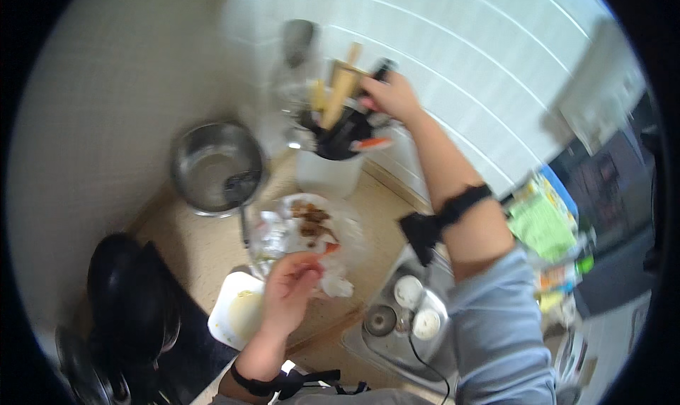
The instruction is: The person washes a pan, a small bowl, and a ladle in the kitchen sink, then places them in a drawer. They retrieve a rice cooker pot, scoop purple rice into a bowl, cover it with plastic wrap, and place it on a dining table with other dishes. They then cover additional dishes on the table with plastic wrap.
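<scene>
My right hand (392, 98) reaches to the utensil holder (329, 172), a white container with a dark rim. Its fingers close around a black handle (383, 69); blur hides what kind of utensil it belongs to. Wooden utensils (340, 98) and a utensil with an orange part (372, 144) stick out of the same holder. My left hand (291, 290) hovers over the counter with bent fingers, in front of a plastic bag (348, 229) holding brown food scraps (311, 221). An orange-red piece (330, 249) shows by its fingertips; whether they pinch it is unclear.
A steel pot (194, 166) with a black ladle (241, 187) stands at the back left. A white dish (226, 312) of pale liquid sits by my left wrist. Black pans (125, 293) are at left, a steel sink (390, 360) with dishes at right, and a tiled wall (457, 59) behind.
</scene>
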Tool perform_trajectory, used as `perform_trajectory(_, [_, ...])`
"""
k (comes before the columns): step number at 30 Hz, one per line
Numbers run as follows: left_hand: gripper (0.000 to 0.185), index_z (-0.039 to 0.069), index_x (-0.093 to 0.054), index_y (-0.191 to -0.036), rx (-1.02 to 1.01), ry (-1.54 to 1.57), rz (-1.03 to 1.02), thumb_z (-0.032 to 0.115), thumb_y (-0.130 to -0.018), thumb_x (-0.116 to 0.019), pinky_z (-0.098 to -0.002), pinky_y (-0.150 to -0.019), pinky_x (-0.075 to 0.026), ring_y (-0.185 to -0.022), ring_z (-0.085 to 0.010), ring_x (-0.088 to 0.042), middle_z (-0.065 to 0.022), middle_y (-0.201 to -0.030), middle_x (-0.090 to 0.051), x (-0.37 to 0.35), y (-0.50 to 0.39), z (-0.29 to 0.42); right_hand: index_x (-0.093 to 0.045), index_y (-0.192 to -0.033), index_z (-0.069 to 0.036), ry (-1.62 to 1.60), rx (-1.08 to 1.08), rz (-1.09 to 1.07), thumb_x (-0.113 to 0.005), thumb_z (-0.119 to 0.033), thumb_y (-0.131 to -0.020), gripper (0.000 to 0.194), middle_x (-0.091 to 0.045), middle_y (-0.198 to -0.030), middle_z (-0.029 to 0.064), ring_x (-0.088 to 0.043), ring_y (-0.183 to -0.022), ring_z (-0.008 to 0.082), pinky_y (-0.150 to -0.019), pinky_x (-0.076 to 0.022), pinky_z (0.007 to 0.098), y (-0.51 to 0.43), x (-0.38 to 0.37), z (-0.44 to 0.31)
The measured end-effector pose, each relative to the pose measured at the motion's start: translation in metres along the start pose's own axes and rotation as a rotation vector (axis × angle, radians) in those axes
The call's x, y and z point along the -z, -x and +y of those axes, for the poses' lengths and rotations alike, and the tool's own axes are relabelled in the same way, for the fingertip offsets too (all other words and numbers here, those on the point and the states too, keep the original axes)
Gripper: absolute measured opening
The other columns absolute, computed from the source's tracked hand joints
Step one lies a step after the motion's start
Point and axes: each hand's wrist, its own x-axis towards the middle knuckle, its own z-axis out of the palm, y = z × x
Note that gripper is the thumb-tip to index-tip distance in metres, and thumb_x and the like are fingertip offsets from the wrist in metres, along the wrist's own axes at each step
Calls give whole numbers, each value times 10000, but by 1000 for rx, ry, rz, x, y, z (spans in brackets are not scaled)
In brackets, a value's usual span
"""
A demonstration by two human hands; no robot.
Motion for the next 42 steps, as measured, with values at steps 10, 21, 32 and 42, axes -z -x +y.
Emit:
perform_trajectory(10, [197, 24, -523, -1078, -36, -92, -67, 72, -887, -518, -241, -692, -412, -770, -121, -504, -66, -885, -551, -35, 13, -18, -559, -1027, -23, -164, 131, 254, -594, -216, -721, 364, -613, -936, 199, -587, -904, 362, -802, -465, 425, 125, -23, -5])
perform_trajectory(21, [194, 13, -545, -1058, 214, -321, -465, 37, -870, -503, -245, -737, -417, -798, -112, -518, -41, -865, -569, -90, 54, -81, -577, -1107, -44, 480, -671, 442, -678, -179, -727, 416, -544, -1160, 196, -532, -1050, 338, -907, -425, 376, 581, 139, 250])
perform_trajectory(32, [224, 16, -561, -1079, 799, -654, -524, 145, -901, -518, -257, -667, -464, -774, -125, -575, -60, -872, -609, -18, 238, -144, -685, -853, -113, 1122, -686, -439, -652, -426, -714, 345, -626, -968, 99, -559, -983, 268, -866, -395, 483, 788, 219, 388])
perform_trajectory(42, [627, -24, -391, -1279, 1130, -1539, 251, 343, -799, -559, -409, -941, -424, -1137, -347, -498, -249, -1312, -409, 197, 449, -154, -590, -702, 25, 822, -557, -13, -510, -398, -876, 464, -581, -681, 240, -584, -648, 345, -620, -437, 436, 750, 283, 372])
